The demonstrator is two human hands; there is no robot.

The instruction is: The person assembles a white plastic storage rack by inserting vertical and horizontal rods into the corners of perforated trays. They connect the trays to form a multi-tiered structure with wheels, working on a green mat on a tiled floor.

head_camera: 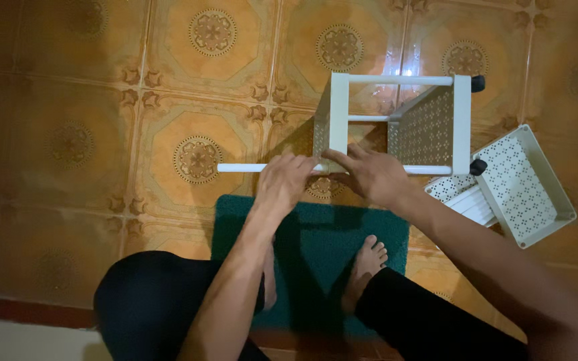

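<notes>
The near corner of the white rack frame (396, 124) is hidden behind both hands, so exactly how the white rod (239, 168) joins it cannot be made out. The left hand (285, 180) is curled around the rod just left of the frame's near corner, fingers wrapped over it. The right hand (369, 175) lies against that same corner, fingers stretched leftward and touching the frame's post; whether it actually grips is hard to tell. Right of the frame, a white perforated tray (526, 187) lies tilted on the patterned tile floor (68, 134). Below the frame, bare feet rest on a green mat (316, 234).
</notes>
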